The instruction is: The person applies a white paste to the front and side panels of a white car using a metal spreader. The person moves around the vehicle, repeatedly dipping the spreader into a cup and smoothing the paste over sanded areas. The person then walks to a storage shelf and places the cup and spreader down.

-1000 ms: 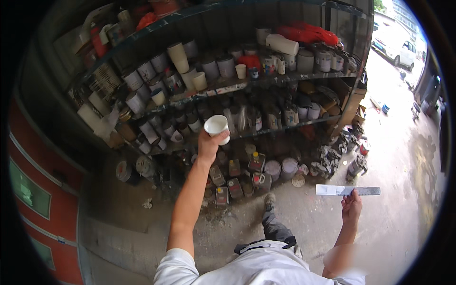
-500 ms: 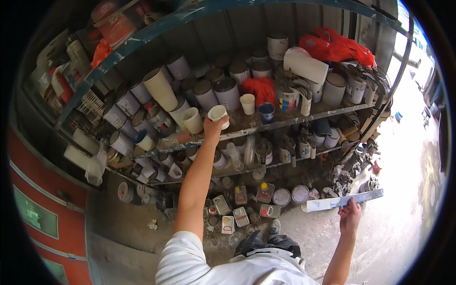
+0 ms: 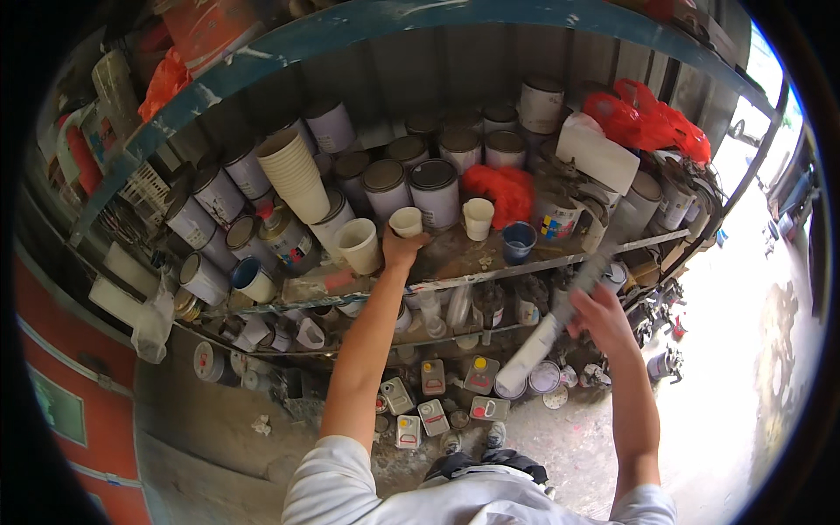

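Note:
My left hand (image 3: 402, 251) is closed around a small white cup (image 3: 406, 220) at the front of the paint-stained shelf (image 3: 437, 249). A larger white cup (image 3: 360, 248) stands just to its left, beneath a tall leaning stack of cups (image 3: 292, 178). Another white cup (image 3: 478, 219) and a blue-lined cup (image 3: 518, 242) are to the right. My right hand (image 3: 604, 317) grips a long flat strip (image 3: 532, 352), pale at its lower end and grey at the top. It is slanted in front of the shelf's right half, its upper end smeared by motion.
Paint cans (image 3: 434, 194) crowd the shelf behind the cups. Red plastic bags (image 3: 647, 119) lie at the far right. A blue shelf beam (image 3: 350, 33) crosses overhead. Rectangular metal tins (image 3: 432, 417) stand on the floor near my feet; an orange door (image 3: 70, 385) is at left.
The small cup in my left hand has gone down to the shelf. My right hand has risen and moved left, turning the strip from nearly level to a steep slant.

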The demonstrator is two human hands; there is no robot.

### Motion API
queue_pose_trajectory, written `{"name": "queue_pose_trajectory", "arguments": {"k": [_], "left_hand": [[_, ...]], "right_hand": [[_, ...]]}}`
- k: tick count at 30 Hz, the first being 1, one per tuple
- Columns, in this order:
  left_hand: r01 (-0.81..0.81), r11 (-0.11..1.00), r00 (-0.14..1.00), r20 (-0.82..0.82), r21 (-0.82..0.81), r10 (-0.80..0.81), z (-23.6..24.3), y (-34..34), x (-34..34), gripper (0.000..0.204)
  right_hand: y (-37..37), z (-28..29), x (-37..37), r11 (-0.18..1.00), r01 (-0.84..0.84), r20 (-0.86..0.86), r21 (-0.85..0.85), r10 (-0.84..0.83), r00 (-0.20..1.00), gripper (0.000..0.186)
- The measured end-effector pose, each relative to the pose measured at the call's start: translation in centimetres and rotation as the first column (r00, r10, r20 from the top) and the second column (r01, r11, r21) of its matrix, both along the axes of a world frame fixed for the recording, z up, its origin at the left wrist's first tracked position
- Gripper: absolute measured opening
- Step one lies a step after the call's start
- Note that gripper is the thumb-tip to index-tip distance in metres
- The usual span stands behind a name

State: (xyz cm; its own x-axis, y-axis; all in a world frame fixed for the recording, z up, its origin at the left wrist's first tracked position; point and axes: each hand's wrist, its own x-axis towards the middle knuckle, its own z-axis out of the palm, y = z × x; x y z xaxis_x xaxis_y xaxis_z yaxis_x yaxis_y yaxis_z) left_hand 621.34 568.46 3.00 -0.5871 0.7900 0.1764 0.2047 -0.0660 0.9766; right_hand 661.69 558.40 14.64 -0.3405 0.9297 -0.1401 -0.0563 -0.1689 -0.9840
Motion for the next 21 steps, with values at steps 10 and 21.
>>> {"name": "queue_pose_trajectory", "arguments": {"k": [10,21], "left_hand": [[0.082,0.996,0.993,0.094,-0.047,-0.077,-0.6,-3.4,1.4,0.085],[-0.043,0.99,0.842,0.538,0.132,-0.035,-1.7,-26.3,5.1,0.05]], "right_hand": [[19.3,1.9,-18.8,0.915,-0.404,0.286,0.004,0.386,0.877,0.037],[26.2,2.2,-28.3,0.904,-0.428,0.755,-0.015,0.291,0.588,0.04]]}}
